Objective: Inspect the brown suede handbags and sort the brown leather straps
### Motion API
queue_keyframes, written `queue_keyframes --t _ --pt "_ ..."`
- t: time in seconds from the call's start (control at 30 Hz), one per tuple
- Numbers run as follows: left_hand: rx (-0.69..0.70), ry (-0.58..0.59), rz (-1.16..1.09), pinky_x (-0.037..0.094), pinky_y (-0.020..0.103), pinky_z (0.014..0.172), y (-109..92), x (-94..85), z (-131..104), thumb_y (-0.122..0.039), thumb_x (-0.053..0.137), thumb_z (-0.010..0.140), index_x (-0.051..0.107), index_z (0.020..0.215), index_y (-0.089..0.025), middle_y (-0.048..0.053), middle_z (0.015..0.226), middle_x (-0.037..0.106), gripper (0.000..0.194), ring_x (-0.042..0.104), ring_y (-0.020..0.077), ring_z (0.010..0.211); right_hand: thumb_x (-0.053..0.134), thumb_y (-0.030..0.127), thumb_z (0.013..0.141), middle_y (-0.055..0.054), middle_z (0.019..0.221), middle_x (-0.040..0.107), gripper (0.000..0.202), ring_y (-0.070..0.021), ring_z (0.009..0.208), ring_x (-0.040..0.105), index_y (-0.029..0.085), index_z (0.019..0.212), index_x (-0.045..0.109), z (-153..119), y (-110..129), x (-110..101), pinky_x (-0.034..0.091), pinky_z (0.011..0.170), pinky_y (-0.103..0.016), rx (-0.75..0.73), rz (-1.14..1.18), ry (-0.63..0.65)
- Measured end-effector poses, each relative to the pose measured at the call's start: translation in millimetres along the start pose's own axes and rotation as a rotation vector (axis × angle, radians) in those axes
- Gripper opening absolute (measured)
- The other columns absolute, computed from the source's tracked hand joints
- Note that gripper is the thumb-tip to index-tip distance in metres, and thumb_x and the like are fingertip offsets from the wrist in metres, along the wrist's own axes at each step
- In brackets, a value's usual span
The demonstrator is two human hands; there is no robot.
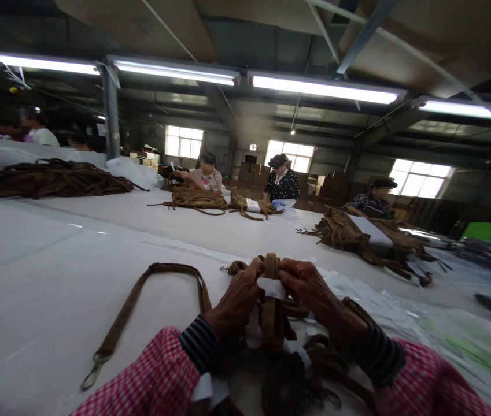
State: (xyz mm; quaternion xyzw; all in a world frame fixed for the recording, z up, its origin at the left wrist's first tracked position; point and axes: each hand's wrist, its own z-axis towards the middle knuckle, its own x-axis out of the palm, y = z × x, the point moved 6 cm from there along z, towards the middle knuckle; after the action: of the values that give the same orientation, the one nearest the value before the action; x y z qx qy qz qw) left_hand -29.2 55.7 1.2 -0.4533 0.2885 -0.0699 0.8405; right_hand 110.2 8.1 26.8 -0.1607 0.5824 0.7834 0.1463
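Both of my hands are at a folded brown strap (273, 323) that stands up in front of me, with a white paper band (271, 288) around it. My left hand (240, 294) has its fingers closed on the strap's left side. On the right side, my right hand (310, 286) pinches the same strap near its top. A long brown strap with a metal clip (126, 312) lies in a loop on the table to the left. More brown straps (327, 358) lie under and beside my hands, partly dark and hidden by my forearms.
On the white table (54, 248) lie a pile of brown straps (61, 179) at the back left and stacked brown bags (343, 228) at the back right. Clear plastic sheets (401, 312) spread to the right. Several people work across the table.
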Motion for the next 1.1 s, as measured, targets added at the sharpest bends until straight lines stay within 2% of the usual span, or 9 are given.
queue_keyframes --t 0.17,0.33,0.43,0.5,0.6,0.73,0.9,1.03,1.1 --pt "-0.019 -0.098 -0.222 0.05 0.035 0.086 -9 -16.6 1 -0.053 0.062 0.093 0.06 0.118 -0.021 0.007 0.112 0.069 0.04 0.064 0.0249 0.104 0.056 0.032 0.094 0.003 0.062 0.054 0.027 -0.0105 0.059 0.048 0.017 0.074 0.064 -11 49 -31 0.037 0.057 -0.024 -0.121 -0.187 -0.046" --pt "0.046 -0.053 -0.376 0.052 0.036 0.092 -44 -20.0 6 -0.055 0.049 0.1 0.048 0.147 -0.031 0.008 0.146 0.057 0.052 0.057 0.0281 0.129 0.056 0.024 0.091 0.006 0.052 0.048 0.031 -0.0082 0.051 0.04 0.017 0.06 0.054 -12 76 -36 0.03 0.053 -0.024 -0.177 -0.318 0.043" --pt "0.088 0.064 -0.36 0.052 0.036 0.097 -75 -15.6 11 -0.052 0.055 0.099 0.062 0.133 -0.024 0.009 0.129 0.068 0.045 0.064 0.0275 0.12 0.054 0.023 0.093 0.007 0.055 0.049 0.028 -0.0071 0.051 0.041 0.017 0.066 0.057 -10 89 -38 0.031 0.054 -0.023 -0.244 -0.277 -0.019" --pt "0.041 0.149 -0.355 0.056 0.036 0.087 -88 -15.4 12 -0.051 0.059 0.097 0.068 0.116 -0.018 0.009 0.108 0.073 0.04 0.072 0.0265 0.099 0.054 0.023 0.094 0.006 0.057 0.051 0.027 -0.0067 0.052 0.042 0.016 0.068 0.06 -10 97 -41 0.032 0.054 -0.022 -0.304 -0.282 -0.086" --pt "-0.09 0.211 -0.377 0.059 0.035 0.073 -91 -22.5 10 -0.05 0.064 0.093 0.066 0.11 -0.017 0.007 0.093 0.072 0.037 0.074 0.0241 0.078 0.056 0.022 0.092 0.006 0.055 0.053 0.027 -0.0068 0.052 0.044 0.016 0.066 0.06 -10 105 -46 0.032 0.054 -0.022 -0.372 -0.322 -0.193" --pt "-0.167 0.278 -0.229 0.055 0.029 0.069 -88 -27.5 -3 -0.045 0.066 0.092 0.069 0.098 -0.016 0.005 0.086 0.07 0.03 0.07 0.0198 0.075 0.057 0.028 0.093 0.005 0.054 0.055 0.03 -0.0068 0.047 0.044 0.017 0.065 0.057 -3 102 -46 0.035 0.051 -0.022 -0.343 -0.084 -0.274" --pt "-0.123 0.052 -0.244 0.05 0.026 0.062 -84 -40.3 -20 -0.048 0.062 0.094 0.066 0.093 -0.017 0.003 0.07 0.066 0.032 0.062 0.0162 0.066 0.061 0.041 0.093 0.001 0.068 0.065 0.025 -0.01 0.054 0.057 0.017 0.087 0.064 2 91 -18 0.039 0.049 -0.021 -0.284 0.242 -0.075" --pt "-0.126 -0.301 -0.42 0.034 0.018 0.045 -57 -76.4 -33 -0.044 0.064 0.093 0.061 0.089 -0.018 -0.008 0.051 0.042 0.027 0.038 0.0074 0.044 0.063 0.036 0.091 -0.002 0.088 0.069 0.025 -0.0134 0.071 0.061 0.018 0.109 0.065 -28 59 -4 0.046 0.062 -0.025 -0.182 0.053 -0.025" --pt "-0.153 -0.47 -0.426 0.025 0.016 0.04 -36 -98.3 -41 -0.043 0.066 0.091 0.059 0.084 -0.017 -0.011 0.049 0.033 0.027 0.029 0.0053 0.041 0.063 0.024 0.087 -0.004 0.104 0.069 0.032 -0.0164 0.086 0.063 0.021 0.119 0.064 -54 39 5 0.049 0.073 -0.029 -0.153 -0.124 0.113"
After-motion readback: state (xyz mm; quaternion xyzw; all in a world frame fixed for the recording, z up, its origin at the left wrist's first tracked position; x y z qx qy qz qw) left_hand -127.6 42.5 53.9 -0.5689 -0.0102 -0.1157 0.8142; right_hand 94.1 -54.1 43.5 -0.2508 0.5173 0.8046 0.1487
